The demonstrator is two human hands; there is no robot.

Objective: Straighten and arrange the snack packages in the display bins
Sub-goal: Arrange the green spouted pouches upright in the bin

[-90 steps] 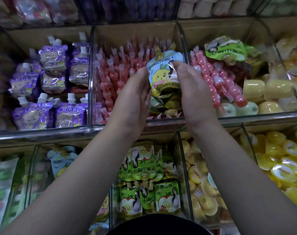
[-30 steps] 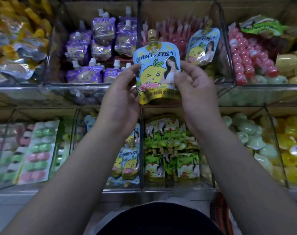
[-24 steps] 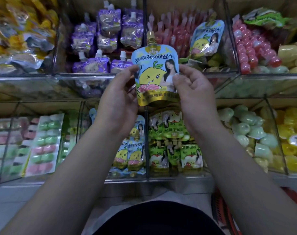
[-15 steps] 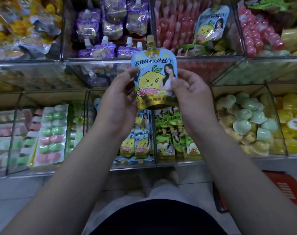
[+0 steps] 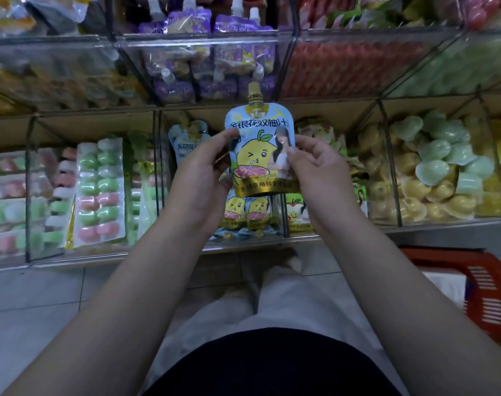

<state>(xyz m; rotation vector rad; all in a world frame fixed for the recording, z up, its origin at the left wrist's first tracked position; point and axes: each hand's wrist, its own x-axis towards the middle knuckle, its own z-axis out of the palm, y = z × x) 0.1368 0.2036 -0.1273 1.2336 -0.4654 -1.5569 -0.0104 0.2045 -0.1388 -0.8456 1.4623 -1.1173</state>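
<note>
Both hands, left [image 5: 199, 178] and right [image 5: 319, 172], pinch a blue juice pouch [image 5: 260, 155] upright by its sides. Below it, a clear bin [image 5: 220, 241] holds matching pouches [image 5: 245, 210]; the neighbouring bin [image 5: 440, 220] holds yellow and green jelly cups [image 5: 432, 167].

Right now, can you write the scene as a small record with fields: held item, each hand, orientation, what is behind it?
held item: blue spouted pouch
left hand: pinches pouch's left edge
right hand: pinches pouch's right edge
orientation: upright, gold cap on top, front facing camera
behind it: matching pouches in clear bin
floor: red basket at right
</note>
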